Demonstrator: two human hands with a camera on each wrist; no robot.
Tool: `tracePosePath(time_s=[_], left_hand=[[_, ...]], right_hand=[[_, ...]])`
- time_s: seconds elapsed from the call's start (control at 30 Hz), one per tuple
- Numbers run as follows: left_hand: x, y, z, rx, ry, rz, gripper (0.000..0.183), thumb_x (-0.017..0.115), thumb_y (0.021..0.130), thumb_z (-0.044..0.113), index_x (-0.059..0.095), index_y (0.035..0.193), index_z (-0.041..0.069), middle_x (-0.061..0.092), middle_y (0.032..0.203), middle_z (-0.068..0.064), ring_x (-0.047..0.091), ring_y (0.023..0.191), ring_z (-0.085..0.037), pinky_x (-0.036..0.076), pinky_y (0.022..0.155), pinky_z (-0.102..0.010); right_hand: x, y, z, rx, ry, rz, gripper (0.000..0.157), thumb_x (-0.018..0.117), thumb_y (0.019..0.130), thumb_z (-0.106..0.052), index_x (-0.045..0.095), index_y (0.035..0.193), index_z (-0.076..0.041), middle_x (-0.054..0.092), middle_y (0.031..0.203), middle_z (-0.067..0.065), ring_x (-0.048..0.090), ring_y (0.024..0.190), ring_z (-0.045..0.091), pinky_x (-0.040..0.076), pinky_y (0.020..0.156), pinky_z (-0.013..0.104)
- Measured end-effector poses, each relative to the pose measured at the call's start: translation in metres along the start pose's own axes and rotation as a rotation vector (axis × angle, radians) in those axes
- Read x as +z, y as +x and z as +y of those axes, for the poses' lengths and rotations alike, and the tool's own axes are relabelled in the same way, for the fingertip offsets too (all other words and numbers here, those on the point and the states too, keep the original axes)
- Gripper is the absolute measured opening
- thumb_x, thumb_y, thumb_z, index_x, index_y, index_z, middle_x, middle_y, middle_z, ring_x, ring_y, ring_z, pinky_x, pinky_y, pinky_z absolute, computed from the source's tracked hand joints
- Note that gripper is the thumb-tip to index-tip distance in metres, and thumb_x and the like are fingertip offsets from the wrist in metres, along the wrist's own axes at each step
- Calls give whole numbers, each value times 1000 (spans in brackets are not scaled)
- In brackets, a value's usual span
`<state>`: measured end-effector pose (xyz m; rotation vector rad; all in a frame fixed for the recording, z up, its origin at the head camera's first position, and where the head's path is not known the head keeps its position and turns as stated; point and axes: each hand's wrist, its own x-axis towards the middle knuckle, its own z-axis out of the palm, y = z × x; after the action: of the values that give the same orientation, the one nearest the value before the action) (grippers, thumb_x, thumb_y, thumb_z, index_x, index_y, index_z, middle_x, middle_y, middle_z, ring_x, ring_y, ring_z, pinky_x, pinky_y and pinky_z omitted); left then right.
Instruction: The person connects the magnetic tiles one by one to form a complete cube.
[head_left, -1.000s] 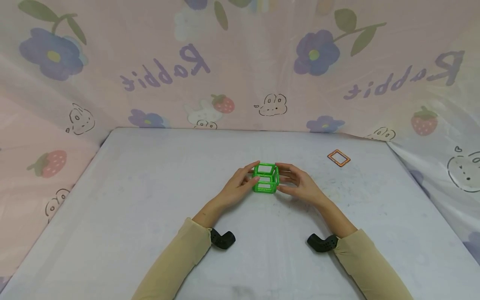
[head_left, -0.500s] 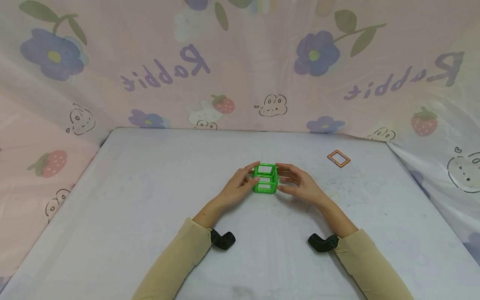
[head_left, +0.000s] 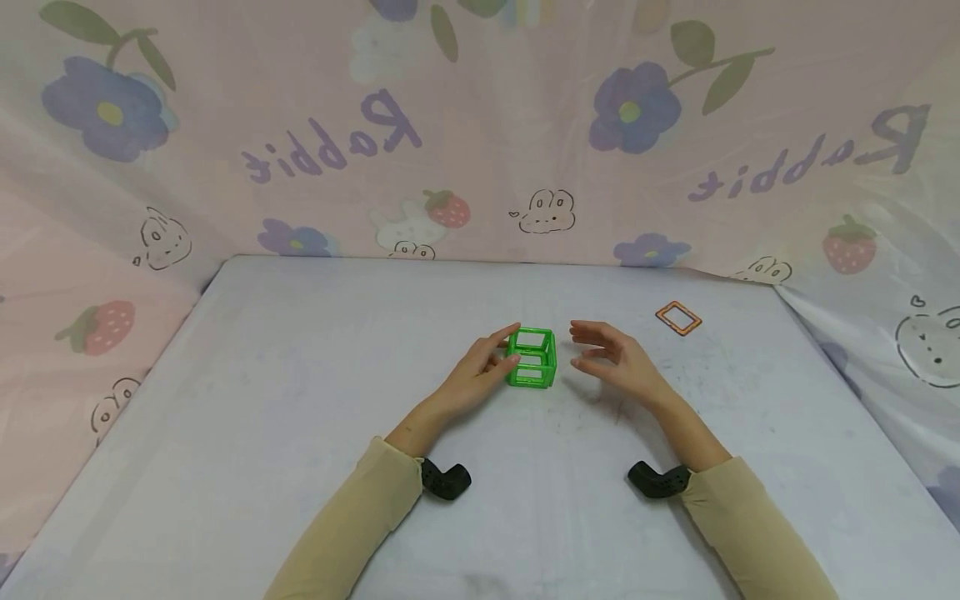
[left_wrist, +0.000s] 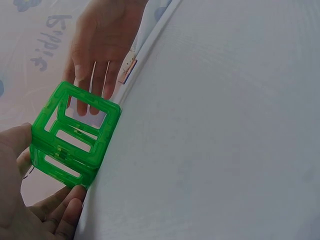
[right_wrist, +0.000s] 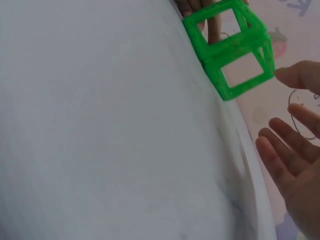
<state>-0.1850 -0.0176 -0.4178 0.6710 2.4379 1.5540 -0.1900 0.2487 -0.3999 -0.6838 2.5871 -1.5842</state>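
Observation:
A cube-like frame built of green see-through magnetic tiles (head_left: 536, 367) stands on the white table, near the middle of the head view. My left hand (head_left: 476, 371) holds its left side, thumb towards me and fingers at the back. In the left wrist view the thumb and fingertips meet the edges of the green tiles (left_wrist: 65, 145). To the right, my right hand (head_left: 618, 358) is held apart from the cube with relaxed, slightly bent fingers and nothing in them. The right wrist view shows its thumb close to a corner of the green tiles (right_wrist: 235, 45).
An orange rectangular magnetic tile (head_left: 669, 324) lies flat towards the back right of the white table (head_left: 315, 350). Behind and at the sides hangs a pink printed cloth (head_left: 480, 133). Black wrist cameras stick out from both sleeves.
The right hand has let go of the green cube and drawn back to the right. A right-hand panel that stood slightly askew now sits flush. The left hand has stayed in place.

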Motion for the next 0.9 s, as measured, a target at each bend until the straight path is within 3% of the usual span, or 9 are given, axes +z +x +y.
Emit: tracePosePath(time_s=[0.2,0.43,0.7,0.9], left_hand=[[0,1,-1,-11,-11,-8,54,48,101,29,29,151,26,43,138,-15,50,92,-16,42,82,-31],[-1,0,-2,-22,-12,-18,54,47,102,29,28,152,27,42,140,-14,51,97,-18,42,86,-34],[-1,0,-3,-18,-7,-11,59,49,101,29,23,154,24,43,141,-14,53,98,-19,43,89,-36],[-1,1,-5,-25,-19,-15,59,49,101,30,24,154,24,42,142,-14,52,100,-19,43,89,-37]], right_hand=[[-13,-3,7,50,18,52,52,64,91,-7,44,137,6,50,134,27,49,122,31,43,91,11],[-23,-6,13,84,7,101,49,62,92,-7,45,136,8,50,133,29,52,119,21,43,89,10],[-31,-10,18,128,-17,123,49,62,94,-10,46,137,5,50,133,26,51,120,27,41,88,7],[-36,-12,23,128,-52,154,47,61,94,-11,47,136,6,52,132,27,52,117,20,40,87,5]])
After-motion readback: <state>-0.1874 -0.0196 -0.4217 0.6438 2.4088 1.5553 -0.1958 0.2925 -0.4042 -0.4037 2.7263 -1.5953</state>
